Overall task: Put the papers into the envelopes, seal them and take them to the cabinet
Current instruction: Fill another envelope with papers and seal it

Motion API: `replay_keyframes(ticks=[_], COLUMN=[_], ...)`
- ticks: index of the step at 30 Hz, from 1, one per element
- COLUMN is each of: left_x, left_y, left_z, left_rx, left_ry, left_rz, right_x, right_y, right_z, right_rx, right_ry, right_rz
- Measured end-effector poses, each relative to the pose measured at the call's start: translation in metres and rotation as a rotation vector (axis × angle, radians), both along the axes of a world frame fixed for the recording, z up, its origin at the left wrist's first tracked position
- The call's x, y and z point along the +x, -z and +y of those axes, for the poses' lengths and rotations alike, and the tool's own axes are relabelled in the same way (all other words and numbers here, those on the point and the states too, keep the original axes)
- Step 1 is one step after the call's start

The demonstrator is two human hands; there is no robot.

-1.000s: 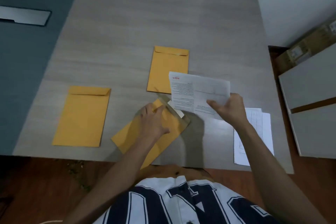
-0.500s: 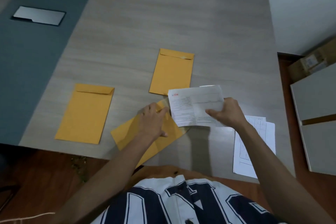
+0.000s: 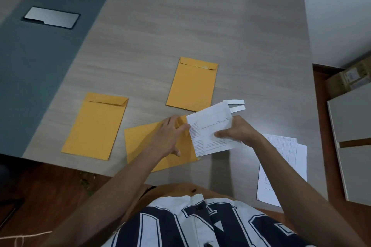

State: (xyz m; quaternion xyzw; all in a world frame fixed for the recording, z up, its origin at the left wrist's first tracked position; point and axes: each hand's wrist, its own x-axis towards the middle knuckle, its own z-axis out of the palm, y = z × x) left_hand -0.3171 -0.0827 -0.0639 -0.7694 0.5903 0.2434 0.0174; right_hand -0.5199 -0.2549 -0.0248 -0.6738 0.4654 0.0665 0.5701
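Three yellow envelopes lie on the wood-grain table (image 3: 200, 26). The nearest envelope (image 3: 140, 142) lies slanted at the front edge, and my left hand (image 3: 168, 138) rests on it, fingers at its open mouth. My right hand (image 3: 234, 132) pinches a folded printed paper (image 3: 210, 136) whose left edge meets that mouth. Two white strips (image 3: 234, 105) stick out behind the paper. A second envelope (image 3: 96, 124) lies to the left and a third envelope (image 3: 192, 84) lies behind, both with flaps folded down. More white papers (image 3: 285, 156) lie under my right forearm.
A grey strip with a metal cover plate (image 3: 52, 17) runs along the table's left side. Grey cabinet panels (image 3: 353, 126) and a cardboard box (image 3: 351, 76) stand to the right. Brown floor shows below the table's front edge.
My right hand has lowered the folded paper toward the slanted envelope, until its edge meets the mouth. My left hand has stayed on that envelope. Two white strips now show behind the paper.
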Motion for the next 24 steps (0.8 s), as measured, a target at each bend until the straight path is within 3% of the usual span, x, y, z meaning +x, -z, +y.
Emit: replay_keyframes(ticks=[10,19,24], left_x=[-0.006,-0.007,-0.005], left_y=[0.012,0.004,0.002], left_z=[0.008,-0.006,-0.007], left_rx=[0.034,-0.059,-0.047], left_ry=[0.058,0.095,0.121], left_rz=[-0.036,0.019,0.042], right_x=[-0.001,0.019,0.024], right_y=[0.013,0.009,-0.002], right_z=[0.008,0.033,0.034], right_rx=[0.036,0.016,-0.214], right_ry=[0.128,0.101,0.022], right_rz=[-0.032,-0.054,0.069])
